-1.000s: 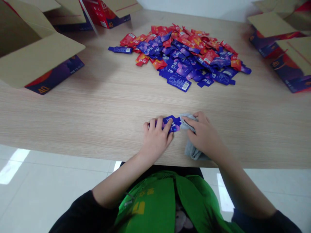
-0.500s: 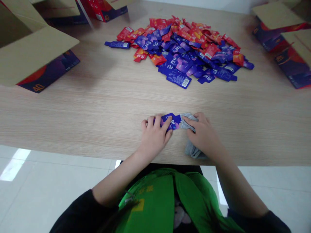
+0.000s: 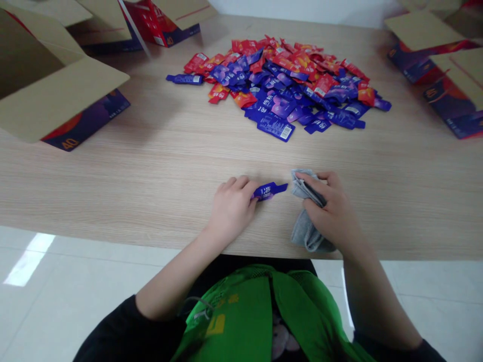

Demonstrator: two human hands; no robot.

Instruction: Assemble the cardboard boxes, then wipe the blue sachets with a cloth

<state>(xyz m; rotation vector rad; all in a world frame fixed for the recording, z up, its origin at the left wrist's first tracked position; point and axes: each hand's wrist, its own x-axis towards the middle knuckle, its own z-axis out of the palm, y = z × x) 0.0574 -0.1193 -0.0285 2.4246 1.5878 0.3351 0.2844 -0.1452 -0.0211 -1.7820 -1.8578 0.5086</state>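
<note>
My left hand [image 3: 233, 202] is closed on one end of a purple-blue sachet [image 3: 268, 191] with white lettering, near the table's front edge. The sachet's narrow neck points right and its other end is hidden under my fingers. In my right hand [image 3: 332, 207] a folded grey cloth [image 3: 310, 236] is gripped between thumb and fingers, part of it hanging down onto the table. A small gap separates the cloth from the tip of the sachet. Farther back lies a heap of similar purple-blue sachets [image 3: 277, 124] and red-orange sachets [image 3: 324, 84].
An open cardboard box [image 3: 88, 118] with flaps spread stands at the left, with another box [image 3: 184, 35] behind it. More open boxes [image 3: 453, 108] line the right side of the wooden table [image 3: 151, 166]. Pale floor tiles [image 3: 94, 286] show below the front edge.
My right hand has drawn the cloth right, off the sachet's neck. My left hand has gone from fingers spread flat over the sachet to gripping its end, and the sachet is now tilted.
</note>
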